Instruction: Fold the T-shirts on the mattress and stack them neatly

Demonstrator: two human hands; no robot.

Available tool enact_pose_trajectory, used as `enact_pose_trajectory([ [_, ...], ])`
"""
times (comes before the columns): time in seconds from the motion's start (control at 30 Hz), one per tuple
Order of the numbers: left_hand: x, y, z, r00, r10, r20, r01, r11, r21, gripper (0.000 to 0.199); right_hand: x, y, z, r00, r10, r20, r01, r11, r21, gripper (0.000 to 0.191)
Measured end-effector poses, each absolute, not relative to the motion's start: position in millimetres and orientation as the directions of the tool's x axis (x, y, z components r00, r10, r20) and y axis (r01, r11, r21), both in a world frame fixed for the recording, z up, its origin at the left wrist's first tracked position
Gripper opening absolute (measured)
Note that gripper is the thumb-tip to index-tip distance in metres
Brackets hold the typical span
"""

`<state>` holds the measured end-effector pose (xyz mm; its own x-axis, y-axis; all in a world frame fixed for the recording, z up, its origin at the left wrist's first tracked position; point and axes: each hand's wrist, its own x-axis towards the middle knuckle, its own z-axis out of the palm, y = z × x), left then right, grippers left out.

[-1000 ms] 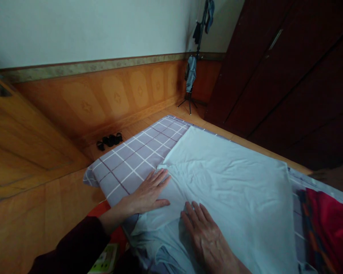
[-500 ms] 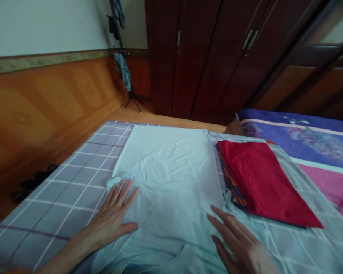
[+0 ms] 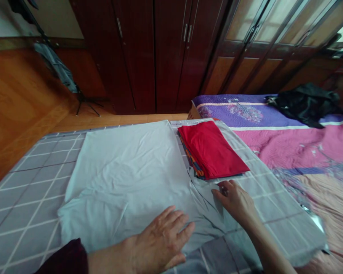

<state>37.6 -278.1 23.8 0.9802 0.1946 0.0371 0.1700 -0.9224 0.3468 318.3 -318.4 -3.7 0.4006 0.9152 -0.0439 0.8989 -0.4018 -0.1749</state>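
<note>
"Since the left hand [image 3: 160, 239] lies flat on the pale cloth [image 3: 122, 167], how do its fingers [image 3: 174, 222] stand?" asks one.

"Slightly spread and open, pressing the cloth but not gathering it," says the other. "The right hand [image 3: 234, 201] rests near the cloth's right edge, its fingertips [image 3: 223, 188] drawn close together on a fold. Whether they pinch it, nobody could tell from this view."

"How will that cloth handle?"

"Light, soft and limp, I'd judge, and likely to slide on the grey checked mat [image 3: 25, 198] beneath it. That fold looks the best place to grip."

"What lies beyond?"

"A folded red cloth [image 3: 208, 148] sits beside it on the mat, then a pink and purple quilt [image 3: 297, 148] with a dark garment [image 3: 305, 104] on top, and farther off a dark wooden wardrobe [image 3: 137, 57]."
</note>
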Motion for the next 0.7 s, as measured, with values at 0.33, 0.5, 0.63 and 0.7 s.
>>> enact_pose_trajectory([
  [0.33,46.5,-275.3,1.4,0.993,0.113,0.021,0.077,-0.789,0.609,0.03,282.8,-314.6,42.5,0.342,0.875,-0.343,0.175,-0.417,-0.892,0.039],
  [0.5,36.0,-268.5,15.9,0.998,0.056,0.011,0.037,-0.773,0.633,0.025,219.7,-272.4,66.1,0.21,0.949,-0.236,0.204,-0.279,-0.939,0.032],
  [0.63,17.1,-266.3,43.5,1.0,-0.007,-0.003,-0.004,-0.829,0.559,0.012,184.5,-243.8,64.3,-0.069,0.988,-0.141,0.538,-0.082,-0.839,0.021],
  [0.7,7.9,-263.6,54.5,0.999,0.032,0.003,0.024,-0.821,0.57,0.01,186.8,-232.8,63.7,-0.068,0.993,-0.094,0.679,-0.023,-0.734,0.022],
])
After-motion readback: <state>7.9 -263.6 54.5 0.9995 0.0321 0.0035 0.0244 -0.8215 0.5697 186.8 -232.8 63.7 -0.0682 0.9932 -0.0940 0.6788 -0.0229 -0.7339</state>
